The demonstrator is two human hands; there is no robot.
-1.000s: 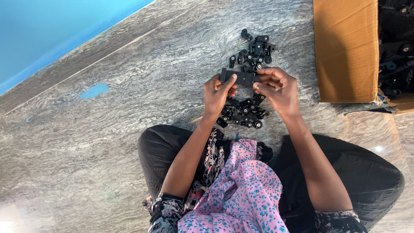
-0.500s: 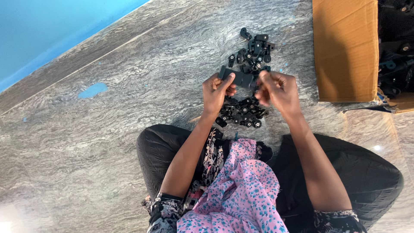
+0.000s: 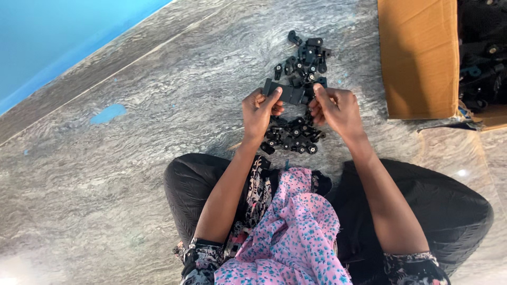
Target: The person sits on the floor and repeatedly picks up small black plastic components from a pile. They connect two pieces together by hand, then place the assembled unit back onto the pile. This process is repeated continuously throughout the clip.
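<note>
Right now my left hand [image 3: 260, 112] & right hand [image 3: 334, 108] pinch opposite ends of a flat black part [image 3: 285, 94], lifted clear so both ends stay reachable; loose black pieces [image 3: 293, 138] lie just below my fingers, more pieces [image 3: 306, 60] beyond them

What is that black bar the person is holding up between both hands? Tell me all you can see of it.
The black bar is a flat, oblong piece, seemingly matte plastic. It is held roughly level above the grey marbled floor, between two heaps of small black parts. The left hand pinches one end, the right hand the other. Finer detail is too small to tell.
</note>
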